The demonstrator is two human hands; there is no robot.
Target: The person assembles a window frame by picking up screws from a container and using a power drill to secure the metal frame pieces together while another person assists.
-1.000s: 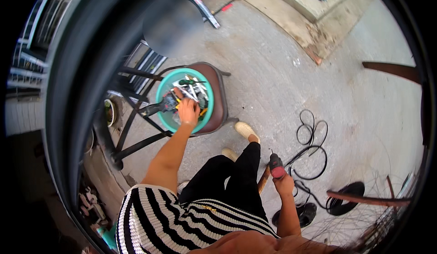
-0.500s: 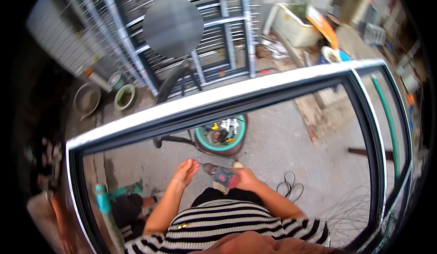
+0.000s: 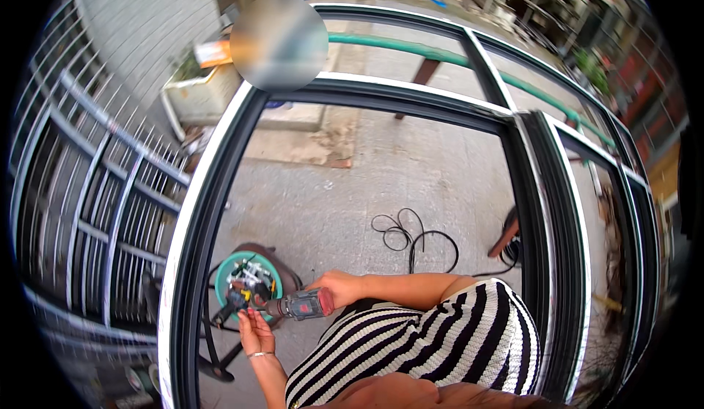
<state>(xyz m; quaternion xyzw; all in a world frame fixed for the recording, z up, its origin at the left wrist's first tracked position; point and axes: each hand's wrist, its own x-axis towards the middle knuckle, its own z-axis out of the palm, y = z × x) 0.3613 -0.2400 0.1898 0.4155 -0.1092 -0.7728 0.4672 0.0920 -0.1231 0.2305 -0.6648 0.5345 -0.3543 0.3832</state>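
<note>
My right hand (image 3: 339,289) is wrapped round a grey and black cordless drill (image 3: 302,305) with a red end, held level in front of my waist. Its chuck points left, toward my left hand (image 3: 254,333). The fingertips of that hand are raised and drawn together close to the drill's nose; whatever is between them is too small to make out. Just beyond them sits a round green tub (image 3: 274,261) of tools and small parts. A large black and white window frame (image 3: 196,240) surrounds me at about waist height.
More frame sections (image 3: 572,262) extend to the right. A looped black cable (image 3: 433,234) lies on the concrete floor. Barred metal panels (image 3: 110,225) lean at the left, near a white planter box (image 3: 198,97). A green rail (image 3: 396,46) runs under the far side.
My view has swung to the right, so the tub and barred panels now appear farther left. The drill stays in my right hand, and my left fingertips remain near its nose.
</note>
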